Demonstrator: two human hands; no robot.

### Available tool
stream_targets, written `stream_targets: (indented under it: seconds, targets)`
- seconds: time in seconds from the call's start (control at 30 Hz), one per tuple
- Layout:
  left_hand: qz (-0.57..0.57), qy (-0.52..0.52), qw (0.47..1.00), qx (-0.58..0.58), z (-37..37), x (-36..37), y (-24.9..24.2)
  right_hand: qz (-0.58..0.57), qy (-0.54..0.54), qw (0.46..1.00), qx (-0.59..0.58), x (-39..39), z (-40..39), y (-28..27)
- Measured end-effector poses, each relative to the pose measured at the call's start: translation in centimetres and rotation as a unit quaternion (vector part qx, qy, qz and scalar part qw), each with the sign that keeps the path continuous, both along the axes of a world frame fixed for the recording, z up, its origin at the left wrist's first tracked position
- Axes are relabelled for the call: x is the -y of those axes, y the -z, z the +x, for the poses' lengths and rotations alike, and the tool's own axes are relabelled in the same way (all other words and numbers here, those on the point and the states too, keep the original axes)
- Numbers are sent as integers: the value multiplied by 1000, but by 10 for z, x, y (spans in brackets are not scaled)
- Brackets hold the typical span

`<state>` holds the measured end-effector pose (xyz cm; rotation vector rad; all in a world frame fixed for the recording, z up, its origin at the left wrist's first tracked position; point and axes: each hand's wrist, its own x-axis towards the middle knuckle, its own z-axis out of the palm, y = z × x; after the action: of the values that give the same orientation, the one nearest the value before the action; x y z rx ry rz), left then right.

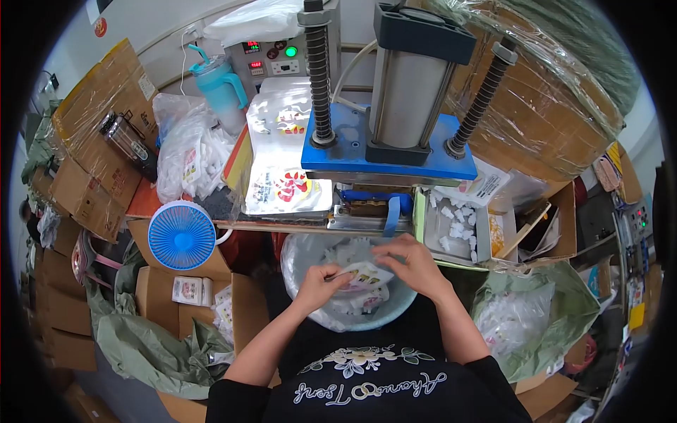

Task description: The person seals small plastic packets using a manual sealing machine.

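Observation:
A small white printed plastic pouch (367, 276) is held up over a round pale-blue basin (403, 310) on my lap. My left hand (321, 286) pinches the pouch's left end between thumb and fingers. At its upper right edge, the curled fingers and thumb of my right hand (415, 266) close on the pouch. Clear plastic lines the basin, and more printed pouches (361, 302) lie in it below my hands. Whether the pouch has anything inside is not visible.
Ahead stands a blue-plated press (338, 154) with spring posts. Printed silver sheets (285, 189) lie left of it, and a tray of small white plastic pieces (457, 224) right. A blue fan (181, 236) and open carton (159, 292) are left; a green sack (575, 310) is right.

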<state>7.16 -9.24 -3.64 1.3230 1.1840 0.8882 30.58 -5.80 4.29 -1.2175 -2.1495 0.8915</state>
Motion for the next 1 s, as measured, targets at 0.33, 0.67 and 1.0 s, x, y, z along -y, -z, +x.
stream_targets:
  seconds: [0.33,0.67,1.0]
  targets:
    - [-149,-112,954,237,47,-53,-32,156,317,929,110,-16,73,-5]
    - [-95,-76,989,83,21,-71,-41,138,332,909,211,-40,58,46]
    - [372,-146,818,-413,-47,-63,-14,-66,304,911,-271,-50,98,49]
